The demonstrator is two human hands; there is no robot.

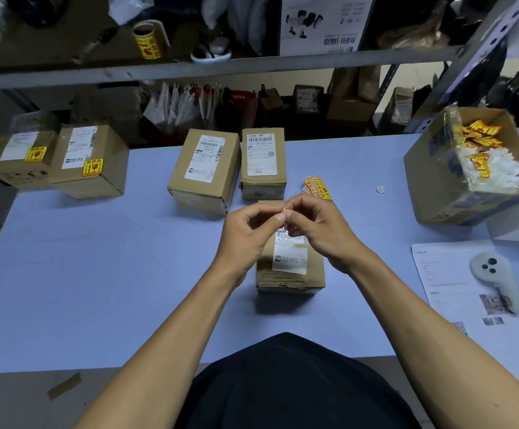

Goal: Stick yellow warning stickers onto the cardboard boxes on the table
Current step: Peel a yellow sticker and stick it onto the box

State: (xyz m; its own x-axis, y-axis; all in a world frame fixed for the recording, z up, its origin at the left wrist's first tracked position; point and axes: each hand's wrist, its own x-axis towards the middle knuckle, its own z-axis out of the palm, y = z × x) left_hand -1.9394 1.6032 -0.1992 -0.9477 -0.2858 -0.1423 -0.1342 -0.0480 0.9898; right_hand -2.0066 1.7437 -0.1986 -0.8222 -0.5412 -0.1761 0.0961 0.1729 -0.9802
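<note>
A pale blue table (81,274) stands against a grey metal shelving rack (190,71) crowded with bags and boxes, its slotted upright (481,54) rising at right.

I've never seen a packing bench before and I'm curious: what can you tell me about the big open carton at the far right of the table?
The open carton is brown corrugated cardboard with dark blue printing on its sides, which I can't read. It stands tilted on the right edge of the blue table, its top open. Inside lie crumpled yellow-and-red stickers and white paper scraps, seemingly peeled backing. Clear tape clings to its left rim. Neither hand touches it.
</note>
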